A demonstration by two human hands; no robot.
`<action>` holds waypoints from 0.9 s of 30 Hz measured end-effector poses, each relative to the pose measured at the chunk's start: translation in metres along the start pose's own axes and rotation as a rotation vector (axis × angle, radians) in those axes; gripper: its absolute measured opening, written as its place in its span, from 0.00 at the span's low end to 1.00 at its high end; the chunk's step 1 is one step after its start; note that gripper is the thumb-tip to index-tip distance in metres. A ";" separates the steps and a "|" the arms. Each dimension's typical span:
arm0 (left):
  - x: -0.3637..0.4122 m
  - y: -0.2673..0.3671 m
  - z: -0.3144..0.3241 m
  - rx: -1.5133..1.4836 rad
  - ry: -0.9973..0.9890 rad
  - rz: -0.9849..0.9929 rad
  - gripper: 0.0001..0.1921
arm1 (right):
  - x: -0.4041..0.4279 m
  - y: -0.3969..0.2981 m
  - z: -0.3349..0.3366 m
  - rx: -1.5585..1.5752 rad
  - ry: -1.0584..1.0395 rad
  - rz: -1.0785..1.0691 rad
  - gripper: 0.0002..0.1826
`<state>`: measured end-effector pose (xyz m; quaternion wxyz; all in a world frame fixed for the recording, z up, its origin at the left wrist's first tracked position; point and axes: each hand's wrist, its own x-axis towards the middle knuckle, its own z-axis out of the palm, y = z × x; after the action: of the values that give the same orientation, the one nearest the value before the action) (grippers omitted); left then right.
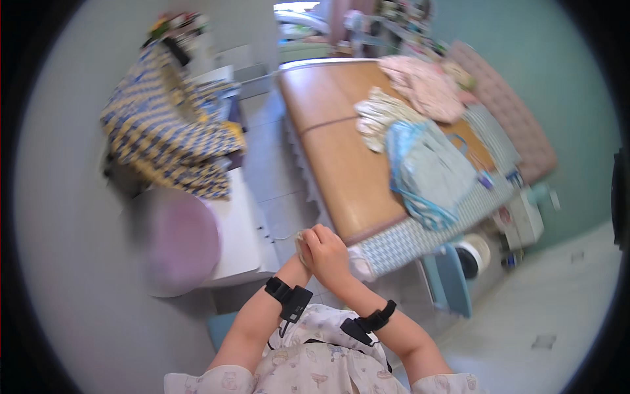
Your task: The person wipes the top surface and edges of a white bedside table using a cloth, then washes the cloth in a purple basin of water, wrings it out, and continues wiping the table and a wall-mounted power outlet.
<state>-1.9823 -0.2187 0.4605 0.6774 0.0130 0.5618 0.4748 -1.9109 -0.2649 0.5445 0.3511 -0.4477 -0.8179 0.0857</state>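
Observation:
In the head view my two hands meet low in the middle, in front of my waist. My right hand [327, 253] lies over my left hand [306, 256], its fingers bent round a small pale piece of cloth [299, 241] of which only an edge shows. My left hand is mostly hidden behind the right one, so its fingers cannot be made out. Black straps with small devices sit on both forearms. Just beyond the hands is the near corner of a bed with a brown mat [339, 162].
A pink round stool or lid [184, 241] is at the left by a white cabinet [238, 226], with checked cloth [167, 133] heaped behind. Pink clothing [423, 88], cream cloth [379, 115] and a light blue garment [435, 167] lie on the bed. A blue chair [450, 280] stands at the right.

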 end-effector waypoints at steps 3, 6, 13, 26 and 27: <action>-0.030 -0.047 0.054 0.109 -0.192 -0.056 0.14 | -0.044 0.023 -0.050 -0.029 0.058 0.244 0.12; -0.059 -0.123 0.114 0.221 -0.395 -0.183 0.13 | -0.105 0.052 -0.110 -0.154 0.075 0.134 0.11; -0.155 -0.319 0.250 0.473 -0.748 -0.467 0.13 | -0.281 0.164 -0.256 -0.282 0.270 0.609 0.09; -0.238 -0.501 0.394 0.675 -1.017 -0.718 0.12 | -0.405 0.214 -0.446 -0.252 0.522 0.853 0.09; -0.240 -0.511 0.400 0.685 -1.038 -0.737 0.12 | -0.406 0.215 -0.453 -0.281 0.521 0.812 0.09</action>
<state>-1.3324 -0.4508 0.5065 0.9309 0.2580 0.2528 -0.0545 -1.3281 -0.5401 0.5792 0.4184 -0.7792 -0.4665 -0.0104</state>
